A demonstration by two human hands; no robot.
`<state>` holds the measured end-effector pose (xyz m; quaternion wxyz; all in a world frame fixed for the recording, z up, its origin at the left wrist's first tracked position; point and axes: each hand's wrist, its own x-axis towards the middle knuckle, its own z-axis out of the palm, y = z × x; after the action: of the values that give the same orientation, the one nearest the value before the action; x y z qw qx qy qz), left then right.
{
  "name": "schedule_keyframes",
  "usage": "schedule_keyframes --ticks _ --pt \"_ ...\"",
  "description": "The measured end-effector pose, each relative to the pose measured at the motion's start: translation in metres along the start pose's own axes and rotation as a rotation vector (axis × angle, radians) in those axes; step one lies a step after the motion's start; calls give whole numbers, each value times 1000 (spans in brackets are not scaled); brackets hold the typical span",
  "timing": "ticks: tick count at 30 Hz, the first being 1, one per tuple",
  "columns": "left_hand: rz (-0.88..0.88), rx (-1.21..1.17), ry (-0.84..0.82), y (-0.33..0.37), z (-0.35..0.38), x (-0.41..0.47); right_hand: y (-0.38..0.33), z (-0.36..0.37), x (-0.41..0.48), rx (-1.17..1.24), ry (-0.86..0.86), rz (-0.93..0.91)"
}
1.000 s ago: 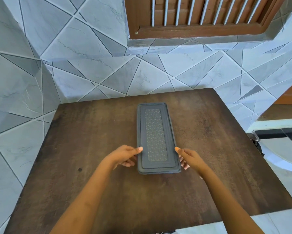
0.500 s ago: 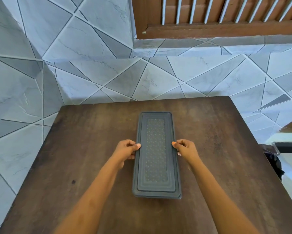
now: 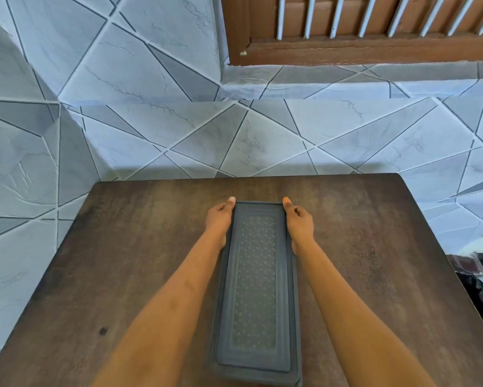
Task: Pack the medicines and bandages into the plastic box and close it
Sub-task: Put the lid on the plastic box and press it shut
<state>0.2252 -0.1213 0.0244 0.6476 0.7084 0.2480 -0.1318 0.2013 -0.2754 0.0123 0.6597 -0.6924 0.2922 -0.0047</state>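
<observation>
Closing step, by the look of it: long grey plastic box (image 3: 256, 289) with a dimpled lid lies lengthwise at the middle of the dark wooden counter (image 3: 139, 247). Left hand (image 3: 220, 219) and right hand (image 3: 298, 220) press its far corners, thumbs on the rim, fingers curled. No medicines outside, so next probably means pressing down along the edges until the lid seats.

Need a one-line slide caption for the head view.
Left hand and right hand press the far corners of the closed grey plastic box lying lengthwise on a dark wooden table.
</observation>
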Motion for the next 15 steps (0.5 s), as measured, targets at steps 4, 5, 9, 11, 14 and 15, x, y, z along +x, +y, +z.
schedule_keyframes --ticks 4,5,9,11,14,15 --pt "-3 -82 61 -6 6 12 6 3 12 13 28 -22" --pt "20 -84 79 -9 6 15 7 3 15 -10 38 -41" --pt "91 -27 164 -16 6 22 12 3 21 -115 63 -163" --pt "97 21 190 -16 7 22 13 3 23 -185 71 -245" --pt "88 20 182 -19 7 26 14 2 24 -235 78 -299" --pt "78 3 167 -18 7 26 14 2 24 -237 83 -309"
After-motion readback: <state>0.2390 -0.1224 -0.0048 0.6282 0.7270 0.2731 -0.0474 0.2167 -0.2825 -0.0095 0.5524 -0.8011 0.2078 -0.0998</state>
